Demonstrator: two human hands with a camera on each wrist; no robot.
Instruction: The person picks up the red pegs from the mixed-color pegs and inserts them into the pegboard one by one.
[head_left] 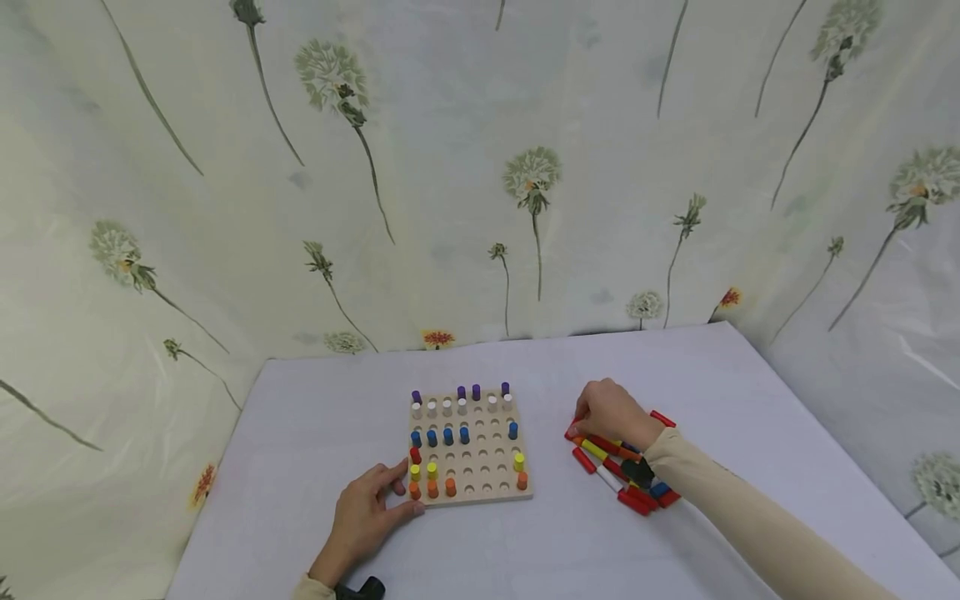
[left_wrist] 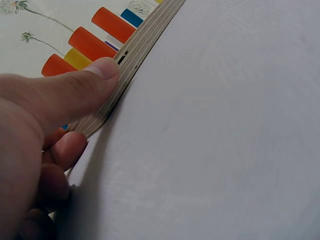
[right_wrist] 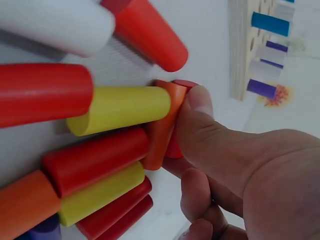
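Observation:
A wooden pegboard (head_left: 495, 489) lies on the table, with coloured pegs upright in some of its holes. My left hand (head_left: 363, 510) holds its near left corner, the thumb (left_wrist: 97, 75) on the front edge and the other fingers by the left side. At the right, my right hand (head_left: 613, 412) reaches over a loose pile of pegs. Its thumb and a finger pinch a red peg (right_wrist: 174, 147) at the pile's left end, partly hidden behind an orange peg (right_wrist: 162, 122). A yellow peg (right_wrist: 125, 106) lies against that orange one.
Purple pegs (head_left: 476, 392) and white pegs (head_left: 447, 407) stand toward the board's back, blue pegs (head_left: 447, 436) mid-board, orange pegs (head_left: 450, 487) in front. In the pile are more red pegs (head_left: 583, 460) and a white peg (head_left: 609, 478). A flower-patterned curtain (head_left: 450, 208) hangs behind the table.

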